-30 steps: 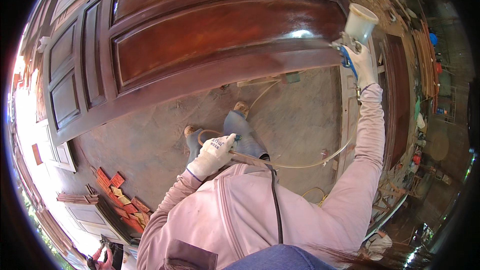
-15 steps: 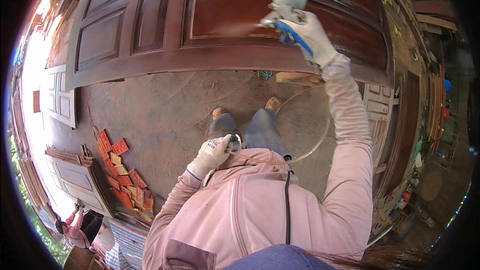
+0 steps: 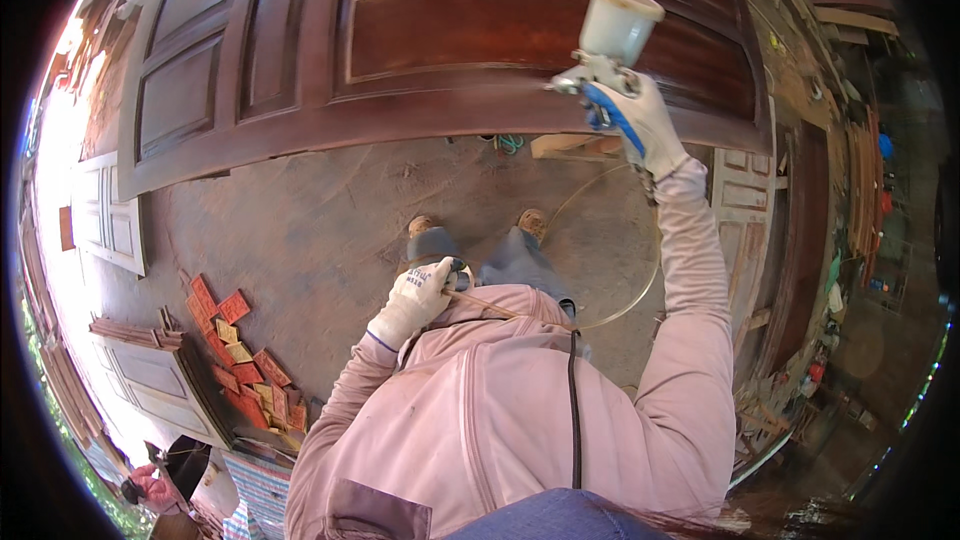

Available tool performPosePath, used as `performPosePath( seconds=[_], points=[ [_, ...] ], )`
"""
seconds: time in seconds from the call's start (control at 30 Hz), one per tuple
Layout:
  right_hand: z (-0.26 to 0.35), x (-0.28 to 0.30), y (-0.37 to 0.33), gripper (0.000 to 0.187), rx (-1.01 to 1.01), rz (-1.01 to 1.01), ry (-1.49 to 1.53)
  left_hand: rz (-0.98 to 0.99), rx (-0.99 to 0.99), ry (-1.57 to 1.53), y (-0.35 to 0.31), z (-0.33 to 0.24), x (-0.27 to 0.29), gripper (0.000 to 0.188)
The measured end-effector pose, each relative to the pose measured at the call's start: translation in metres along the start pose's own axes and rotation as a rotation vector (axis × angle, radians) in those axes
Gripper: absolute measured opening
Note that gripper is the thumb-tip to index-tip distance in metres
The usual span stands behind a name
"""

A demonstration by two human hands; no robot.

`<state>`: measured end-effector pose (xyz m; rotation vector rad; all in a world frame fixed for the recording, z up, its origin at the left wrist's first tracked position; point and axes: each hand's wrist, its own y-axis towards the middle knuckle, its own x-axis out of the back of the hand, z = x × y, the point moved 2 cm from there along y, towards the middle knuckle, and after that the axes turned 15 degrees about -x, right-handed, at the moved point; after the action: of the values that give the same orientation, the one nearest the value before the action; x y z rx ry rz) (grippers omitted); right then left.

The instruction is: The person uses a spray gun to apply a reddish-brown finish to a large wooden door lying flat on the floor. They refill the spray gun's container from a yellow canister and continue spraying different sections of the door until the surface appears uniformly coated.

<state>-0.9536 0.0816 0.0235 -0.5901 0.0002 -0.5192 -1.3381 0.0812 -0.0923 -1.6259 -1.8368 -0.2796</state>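
Note:
My right hand (image 3: 648, 125), in a white glove, is raised and grips a spray gun (image 3: 603, 55) with a white cup on top and a blue trigger. Its nozzle points left at a large dark red-brown panelled wooden door (image 3: 420, 30) standing before me. My left hand (image 3: 418, 298), also gloved, is close to my chest and holds the thin pale air hose (image 3: 610, 315), which curves around over the floor to the right. My feet (image 3: 478, 228) stand on the dusty ground below the door.
Small red-brown wooden pieces (image 3: 240, 355) lie scattered at lower left beside pale unfinished door panels (image 3: 150, 380). More doors and panels (image 3: 750, 220) lean at the right. Another person (image 3: 150, 488) is at the bottom left edge.
The view has shifted and my right hand with the spray gun now sits further right along the door's upper panel. My left hand stays at my chest on the hose.

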Motion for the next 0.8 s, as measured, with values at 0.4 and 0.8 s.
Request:
performPosePath(
  seconds=[0.4,0.8],
  points=[
    [-0.096,0.322,-0.061,0.029,-0.071,-0.766,-0.119,0.163,-0.349,0.061,0.16,-0.133,-0.067,0.019],
    [-0.186,0.54,-0.06,0.044,0.041,-1.331,-0.896,0.281,-0.336,0.107,0.225,-0.203,-0.114,0.026]
  ],
)
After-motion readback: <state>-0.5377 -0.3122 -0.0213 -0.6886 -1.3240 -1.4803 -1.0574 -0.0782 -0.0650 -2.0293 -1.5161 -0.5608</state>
